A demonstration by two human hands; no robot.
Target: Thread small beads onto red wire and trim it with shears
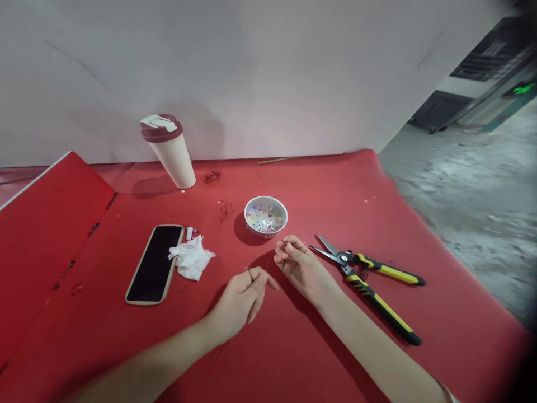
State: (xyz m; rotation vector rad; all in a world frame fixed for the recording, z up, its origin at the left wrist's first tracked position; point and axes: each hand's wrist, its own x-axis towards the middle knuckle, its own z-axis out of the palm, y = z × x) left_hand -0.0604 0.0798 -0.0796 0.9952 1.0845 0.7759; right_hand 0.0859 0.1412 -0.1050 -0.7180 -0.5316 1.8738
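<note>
My left hand (239, 302) is closed in a pinch on a thin red thread (250, 274), which curls up over the index finger. A fine end of it seems to show near the fingertips. To its right, my right hand (305, 271) pinches a tiny dark red bead (285, 243) between thumb and fingertips, palm turned partly up. Just beyond both hands stands a small perforated metal bowl (265, 229), with many small coloured beads (268, 214) in it. Neither hand touches the bowl.
Garden shears (346, 258) with yellow-black handles lie spread at the right. A phone (153, 266), crumpled tissue (193, 257) and tangled red thread (225, 210) lie left. A lidded cup (174, 159) stands behind, near the grey wall (268, 84). The red tabletop (335, 196) ends at right.
</note>
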